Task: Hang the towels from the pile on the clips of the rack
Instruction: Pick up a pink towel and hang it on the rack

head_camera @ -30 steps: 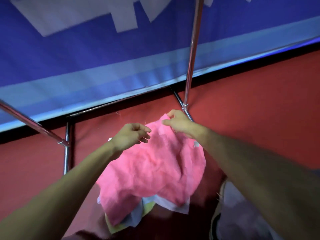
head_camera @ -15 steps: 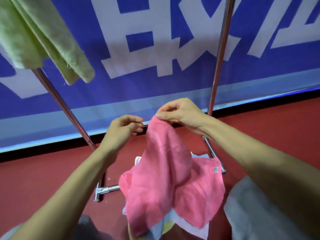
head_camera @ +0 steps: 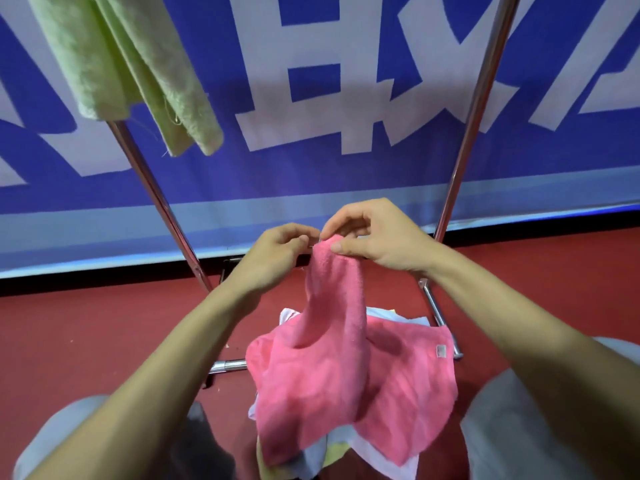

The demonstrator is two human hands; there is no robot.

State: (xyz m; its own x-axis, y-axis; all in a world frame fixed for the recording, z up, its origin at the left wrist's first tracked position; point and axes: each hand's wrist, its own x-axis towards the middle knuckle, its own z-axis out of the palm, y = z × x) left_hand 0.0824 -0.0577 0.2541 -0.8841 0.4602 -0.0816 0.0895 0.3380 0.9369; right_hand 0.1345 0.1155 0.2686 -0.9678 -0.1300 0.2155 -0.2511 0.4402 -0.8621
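Observation:
A pink towel (head_camera: 349, 372) hangs from my two hands in the middle of the view. My right hand (head_camera: 374, 237) pinches its top corner between thumb and fingers. My left hand (head_camera: 277, 251) touches the same corner from the left, fingers curled on it. Under the pink towel lies the pile of towels (head_camera: 332, 455), white and yellow edges showing. A green towel (head_camera: 128, 71) hangs at the upper left from the rack. The rack's chrome poles (head_camera: 474, 109) slant up on both sides; no clip is visible.
A blue banner with white characters (head_camera: 311, 98) fills the background. The floor (head_camera: 86, 327) is red. The rack's chrome base bars (head_camera: 440, 317) lie on the floor behind the pile. My grey-clad knees (head_camera: 512, 427) sit at the bottom corners.
The view has tilted up. My right hand lifted the pink towel's corner off the pile, and my left hand has closed in onto that same corner.

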